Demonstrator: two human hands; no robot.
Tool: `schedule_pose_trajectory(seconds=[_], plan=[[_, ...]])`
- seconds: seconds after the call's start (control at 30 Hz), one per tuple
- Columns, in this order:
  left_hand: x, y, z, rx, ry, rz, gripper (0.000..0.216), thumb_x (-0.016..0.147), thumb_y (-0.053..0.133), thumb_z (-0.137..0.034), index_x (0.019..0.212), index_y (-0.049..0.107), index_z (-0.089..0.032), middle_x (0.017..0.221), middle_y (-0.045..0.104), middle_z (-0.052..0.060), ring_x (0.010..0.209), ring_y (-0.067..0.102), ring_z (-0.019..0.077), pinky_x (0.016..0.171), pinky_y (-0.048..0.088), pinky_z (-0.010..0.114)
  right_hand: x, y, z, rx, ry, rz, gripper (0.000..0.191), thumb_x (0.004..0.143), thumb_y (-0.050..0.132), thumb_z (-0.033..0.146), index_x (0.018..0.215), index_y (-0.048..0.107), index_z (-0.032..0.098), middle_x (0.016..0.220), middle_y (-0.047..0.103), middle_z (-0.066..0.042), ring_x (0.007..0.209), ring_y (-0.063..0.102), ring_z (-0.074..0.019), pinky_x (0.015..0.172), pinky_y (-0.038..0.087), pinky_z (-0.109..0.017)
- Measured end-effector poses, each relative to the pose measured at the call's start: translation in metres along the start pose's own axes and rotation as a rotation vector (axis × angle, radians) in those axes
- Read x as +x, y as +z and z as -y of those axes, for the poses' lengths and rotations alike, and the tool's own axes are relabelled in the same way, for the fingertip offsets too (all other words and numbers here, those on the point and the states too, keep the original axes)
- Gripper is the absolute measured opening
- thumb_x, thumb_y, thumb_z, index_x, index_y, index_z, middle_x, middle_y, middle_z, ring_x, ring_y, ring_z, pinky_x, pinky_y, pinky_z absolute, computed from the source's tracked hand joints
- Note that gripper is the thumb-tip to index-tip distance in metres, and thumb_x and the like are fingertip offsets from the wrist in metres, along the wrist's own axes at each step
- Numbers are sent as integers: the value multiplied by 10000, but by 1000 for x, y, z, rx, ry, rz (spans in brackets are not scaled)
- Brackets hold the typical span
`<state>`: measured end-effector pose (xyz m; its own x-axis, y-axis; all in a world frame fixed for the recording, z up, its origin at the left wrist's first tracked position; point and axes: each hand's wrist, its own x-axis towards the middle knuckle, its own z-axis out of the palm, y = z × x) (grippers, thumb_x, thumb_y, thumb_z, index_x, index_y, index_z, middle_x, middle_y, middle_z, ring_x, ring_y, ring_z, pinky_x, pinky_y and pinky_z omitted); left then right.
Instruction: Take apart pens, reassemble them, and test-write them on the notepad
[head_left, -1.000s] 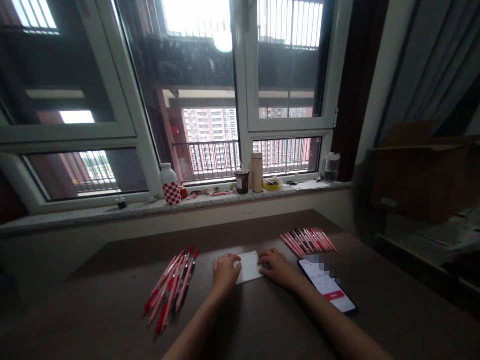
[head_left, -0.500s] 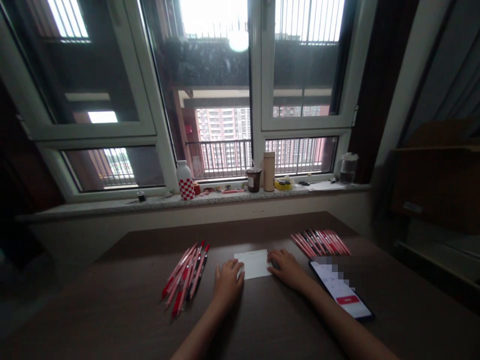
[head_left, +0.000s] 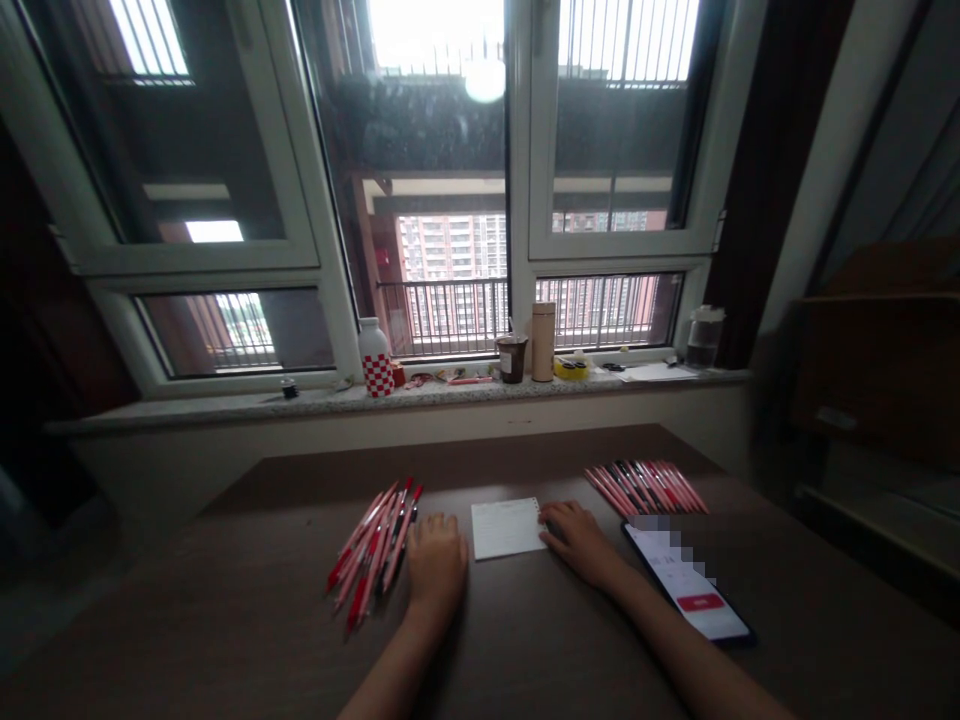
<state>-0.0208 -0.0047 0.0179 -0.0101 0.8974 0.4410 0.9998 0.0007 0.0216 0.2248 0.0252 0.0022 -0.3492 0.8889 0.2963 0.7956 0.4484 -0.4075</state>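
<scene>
A white sheet of paper (head_left: 507, 528) with holes along its right edge lies flat on the brown table. My right hand (head_left: 576, 538) rests at that edge, fingers stretched out and touching it. To the left of the paper, my left hand (head_left: 436, 562) lies palm down with its fingers forward, holding nothing that I can see. Its fingertips are beside a loose, overlapping pile of pink, red and black pens (head_left: 375, 550). Another set of similar pens (head_left: 646, 486) lies side by side in a row, beyond my right hand.
A phone (head_left: 686, 585) with a lit screen lies right of my right forearm. Along the windowsill (head_left: 322, 402) stand a red-checked bottle (head_left: 376, 365), a drink cup (head_left: 512, 360), a tan flask (head_left: 543, 342), a yellow tape roll (head_left: 572, 370) and a clear jug (head_left: 705, 338).
My left hand has moved left, off the paper's left edge and towards the loose pile of pens. My right hand stays at the paper's right edge. The view has shifted slightly.
</scene>
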Motion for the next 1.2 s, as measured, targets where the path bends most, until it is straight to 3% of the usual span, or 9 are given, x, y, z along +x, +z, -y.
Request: schedule_pose_trajectory(seconds=[0.13, 0.5, 0.7, 0.9, 1.2], plan=[[2, -6, 6, 132, -95, -24, 315, 862, 408, -297, 984, 652, -140, 1015, 614, 148, 1021, 498, 311, 880, 348, 434, 1, 1, -1, 5, 12, 7, 235, 876, 491, 308, 1070, 602, 236, 1202, 589, -45, 1113, 463, -218, 943, 341, -342], [4, 0, 10, 204, -160, -13, 428, 860, 396, -373, 1049, 646, -82, 1055, 602, 199, 1021, 486, 321, 841, 365, 414, 0, 1, -2, 34, 3, -8, 227, 868, 501, 299, 1062, 602, 238, 1183, 599, -33, 1096, 467, -210, 938, 345, -327], [3, 5, 11, 175, -153, -25, 408, 857, 408, -362, 1080, 646, -117, 1119, 591, 188, 1093, 464, 328, 915, 346, 455, 0, 1, -2, 32, 23, 10, 247, 869, 489, 299, 1081, 602, 242, 1206, 587, -43, 1114, 460, -224, 950, 341, -346], [4, 6, 13, 124, -79, -24, 351, 859, 414, -324, 1062, 654, -168, 1156, 602, 152, 1184, 431, 325, 1025, 239, 543, 0, 3, -4, 42, 8, -14, 234, 868, 501, 300, 1072, 599, 241, 1189, 594, -29, 1106, 462, -209, 946, 341, -327], [4, 8, 10, 157, -137, -36, 384, 849, 440, -334, 1077, 652, -110, 1220, 565, 220, 1165, 449, 339, 1022, 206, 607, -2, 2, -3, 60, -6, -32, 223, 869, 499, 300, 1059, 600, 239, 1173, 602, -38, 1093, 466, -217, 940, 342, -331]])
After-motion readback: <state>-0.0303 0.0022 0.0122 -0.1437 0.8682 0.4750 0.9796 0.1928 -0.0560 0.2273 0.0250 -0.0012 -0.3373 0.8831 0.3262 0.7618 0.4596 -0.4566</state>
